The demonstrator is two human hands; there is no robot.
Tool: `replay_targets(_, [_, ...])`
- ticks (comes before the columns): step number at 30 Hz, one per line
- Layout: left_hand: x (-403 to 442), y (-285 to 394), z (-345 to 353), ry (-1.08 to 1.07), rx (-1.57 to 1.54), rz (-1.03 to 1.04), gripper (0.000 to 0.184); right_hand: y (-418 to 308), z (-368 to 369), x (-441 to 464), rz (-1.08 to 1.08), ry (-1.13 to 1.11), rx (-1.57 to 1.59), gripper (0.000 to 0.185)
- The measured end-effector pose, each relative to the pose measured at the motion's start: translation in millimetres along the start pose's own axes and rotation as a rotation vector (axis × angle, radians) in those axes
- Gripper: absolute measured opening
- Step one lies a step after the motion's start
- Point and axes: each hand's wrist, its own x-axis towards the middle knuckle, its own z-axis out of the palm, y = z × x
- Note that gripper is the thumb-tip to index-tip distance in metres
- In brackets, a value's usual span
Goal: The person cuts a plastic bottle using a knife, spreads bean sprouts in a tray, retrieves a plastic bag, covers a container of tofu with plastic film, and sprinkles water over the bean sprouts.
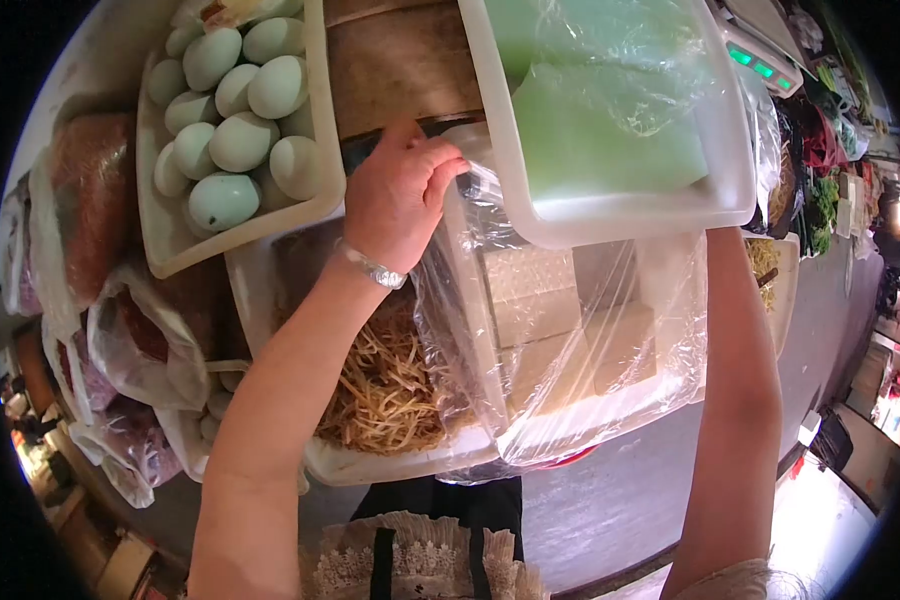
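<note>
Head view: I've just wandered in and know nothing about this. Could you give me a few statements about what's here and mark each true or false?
1. Pale eggs are piled in a tray to the left of the left hand. True.
2. The left hand's wrist is bare. False: a silvery bracelet circles it.
3. Brown, straw-like strands show beside the left forearm. True.
4. The right hand is in plain sight. False: only the right forearm shows; the hand is hidden by the white tub.
5. The white tub is full of eggs. False: something pale green shows in it.
</note>
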Motion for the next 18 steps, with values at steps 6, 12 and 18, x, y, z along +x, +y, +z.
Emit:
replay_targets(6, [-4,4,22,0.12,-0.125,-0.064,0.009,-4,1,1,-0.006,-0.004,0.0,0.042])
replay_targets(12, [-4,5,20,0.194,-0.05,0.022,0.008,-9,4,-5,-0.016,-0.021,-0.018,0.041])
replay_targets(18, [-2,4,21,0.227,-0.139,-0.042,0.009,-35,7,-27,-0.107,-0.091,-0.074,0.041])
